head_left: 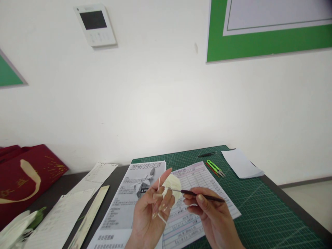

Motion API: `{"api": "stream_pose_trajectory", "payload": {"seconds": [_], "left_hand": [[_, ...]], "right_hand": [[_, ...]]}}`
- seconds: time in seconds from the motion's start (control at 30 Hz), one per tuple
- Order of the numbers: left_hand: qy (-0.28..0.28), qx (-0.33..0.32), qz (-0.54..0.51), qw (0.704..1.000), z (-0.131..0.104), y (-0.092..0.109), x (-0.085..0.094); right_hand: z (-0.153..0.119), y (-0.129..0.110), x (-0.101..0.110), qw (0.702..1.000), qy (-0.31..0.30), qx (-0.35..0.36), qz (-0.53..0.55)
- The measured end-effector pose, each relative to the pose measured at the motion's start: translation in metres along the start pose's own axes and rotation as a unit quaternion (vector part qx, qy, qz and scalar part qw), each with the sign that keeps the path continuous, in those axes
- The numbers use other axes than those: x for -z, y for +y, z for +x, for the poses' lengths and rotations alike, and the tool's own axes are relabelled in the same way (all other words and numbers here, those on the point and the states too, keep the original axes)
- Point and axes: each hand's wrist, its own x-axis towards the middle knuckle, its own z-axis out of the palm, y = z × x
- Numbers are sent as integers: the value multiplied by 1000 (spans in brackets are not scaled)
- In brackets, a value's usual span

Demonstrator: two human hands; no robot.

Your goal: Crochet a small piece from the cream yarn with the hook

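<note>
My right hand (211,211) holds a crochet hook (211,197) with a dark handle, gripped like a pen. Its thin metal shaft points left to the fingertips of my left hand (146,211). That hand has its index finger raised, with white yarn (162,218) looped over it and running across the palm side. Thumb and other fingers are bent in, pinching the yarn near the hook's tip; any stitches there are too small to make out. Just behind the fingers lies a round cream-coloured ball of yarn (176,182), partly hidden by my left hand.
Under my hands, printed sheets (114,211) and a table form (223,204) lie on a green cutting mat (259,207). Green thread snips (214,166), black tweezers (206,154) and white paper (241,162) are farther back. Left are a ruler (90,214), notes (64,211) and a red bag (46,166).
</note>
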Motion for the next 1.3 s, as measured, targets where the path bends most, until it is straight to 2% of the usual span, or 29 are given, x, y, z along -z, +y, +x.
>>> {"api": "stream_pose_trajectory", "payload": {"seconds": [0.47, 0.9, 1.0, 1.1, 1.3], "left_hand": [[-10, -3, 7, 1000, -2, 2, 0], [-13, 12, 51, 999, 0, 4, 1], [-13, 15, 57, 998, 0, 4, 3], [-19, 16, 64, 998, 0, 4, 4], [-33, 24, 73, 997, 0, 4, 2]], "right_hand": [[4, -10, 4, 998, -56, 19, -27], [4, -25, 0, 985, -77, 101, -114], [5, -28, 1, 978, -104, 122, -136], [6, -29, 4, 971, -128, 131, -155], [5, -30, 6, 970, -128, 133, -160]]}}
